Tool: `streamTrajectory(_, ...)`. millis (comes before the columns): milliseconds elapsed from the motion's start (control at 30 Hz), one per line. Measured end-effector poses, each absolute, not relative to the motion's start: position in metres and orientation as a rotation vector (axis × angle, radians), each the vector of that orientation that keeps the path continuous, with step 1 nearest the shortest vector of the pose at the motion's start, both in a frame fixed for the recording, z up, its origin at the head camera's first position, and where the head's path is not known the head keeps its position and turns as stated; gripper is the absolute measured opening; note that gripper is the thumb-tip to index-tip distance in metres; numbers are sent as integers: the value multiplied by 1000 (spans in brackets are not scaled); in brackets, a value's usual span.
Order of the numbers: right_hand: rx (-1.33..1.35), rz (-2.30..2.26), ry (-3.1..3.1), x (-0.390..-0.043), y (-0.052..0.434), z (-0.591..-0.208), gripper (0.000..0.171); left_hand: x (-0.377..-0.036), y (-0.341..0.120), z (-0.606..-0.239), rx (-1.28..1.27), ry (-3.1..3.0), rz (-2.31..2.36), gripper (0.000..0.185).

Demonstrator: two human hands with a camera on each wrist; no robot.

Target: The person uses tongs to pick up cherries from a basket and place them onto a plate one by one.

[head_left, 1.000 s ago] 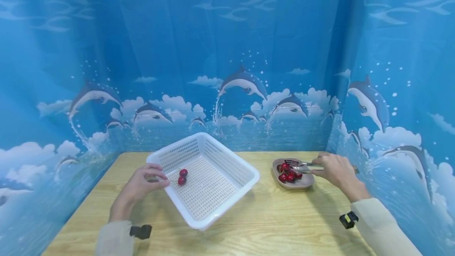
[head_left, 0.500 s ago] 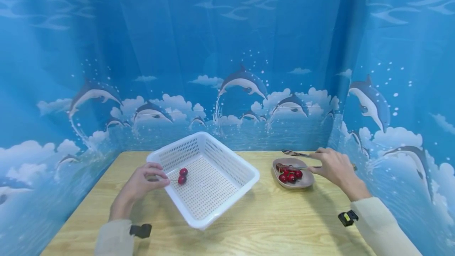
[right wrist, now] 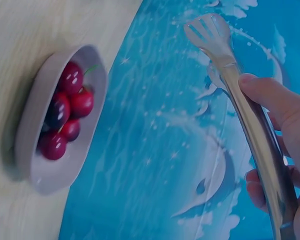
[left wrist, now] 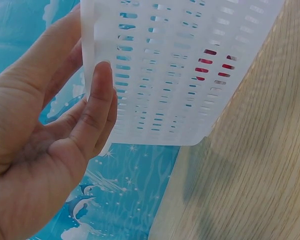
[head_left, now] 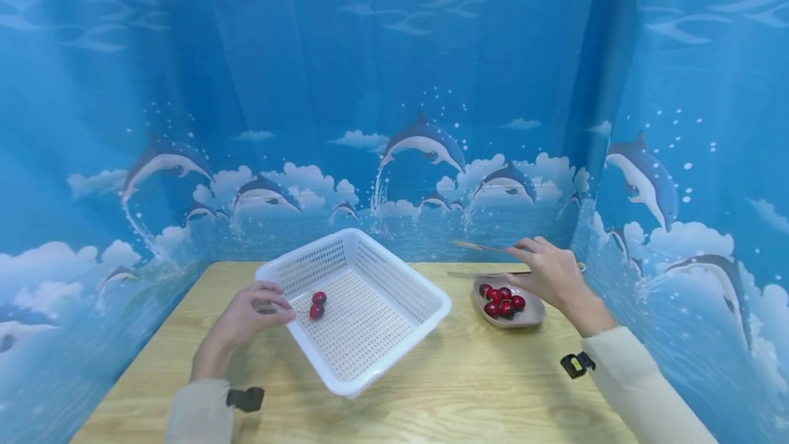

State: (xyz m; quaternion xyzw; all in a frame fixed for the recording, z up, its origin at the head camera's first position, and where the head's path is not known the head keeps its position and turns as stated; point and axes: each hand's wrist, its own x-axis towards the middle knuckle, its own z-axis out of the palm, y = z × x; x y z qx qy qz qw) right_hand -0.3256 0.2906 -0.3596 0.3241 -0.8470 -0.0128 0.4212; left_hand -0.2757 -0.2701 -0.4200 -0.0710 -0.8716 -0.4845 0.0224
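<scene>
My left hand [head_left: 243, 317] pinches the left rim of a white perforated plastic basket [head_left: 439, 307]. In the left wrist view, fingers lie on both sides of that basket's edge [left wrist: 88, 45]. Two red cherries [head_left: 317, 310] lie on the basket floor near this hand. My right hand [head_left: 548, 279] grips metal tongs [right wrist: 255, 125], raised above and behind a small beige dish [head_left: 533, 316]. The arms of the tongs stand apart, with nothing seen between their tips. Several cherries [right wrist: 65, 110] with green stems sit in the dish.
A wood-grain table [head_left: 468, 389] bears the basket at centre left and the dish at right. Blue dolphin-print curtains [head_left: 370, 88] hang behind the table and along both sides.
The tongs have spread and lifted out of the dish, leaving the cherries there. My right hand has moved up and to the left with them. The left hand and basket stay put.
</scene>
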Motion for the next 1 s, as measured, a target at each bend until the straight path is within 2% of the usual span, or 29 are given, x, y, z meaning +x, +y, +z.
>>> streamTrajectory(600,962,80,-2109,-335,216,-342,49,-274,-271,-420,-210,-2703,-1502,29)
streamTrajectory(1000,1067,107,-2086,-338,184,-341,45,-275,-271,-422,-222,-2689,-1522,29)
